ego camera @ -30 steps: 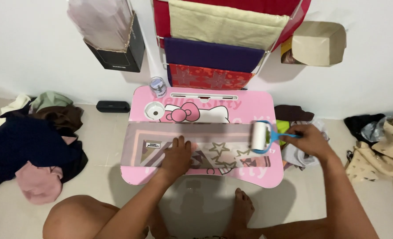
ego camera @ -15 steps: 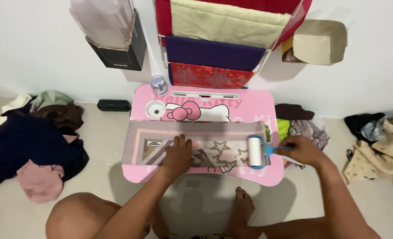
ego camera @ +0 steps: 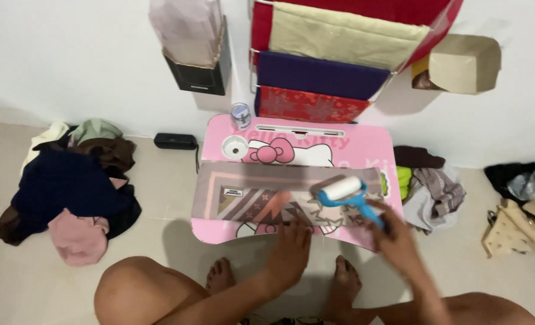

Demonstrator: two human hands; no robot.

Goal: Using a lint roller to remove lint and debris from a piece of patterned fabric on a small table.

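Pink lap table (ego camera: 364,144) carries a folded patterned cloth (ego camera: 261,186) with a small white rectangular label (ego camera: 233,192) near its left end. Right hand (ego camera: 397,235) grips the blue lint roller (ego camera: 341,189), now angled mid-cloth instead of at the right edge; left hand (ego camera: 290,247), flat and open, has slid to the near edge.

My lint roller (ego camera: 344,191) has a white drum on a blue frame and handle; it lies tilted on the folded scarf (ego camera: 261,191), a long taupe strip with pink borders and stars, spread flat across the pink lap desk
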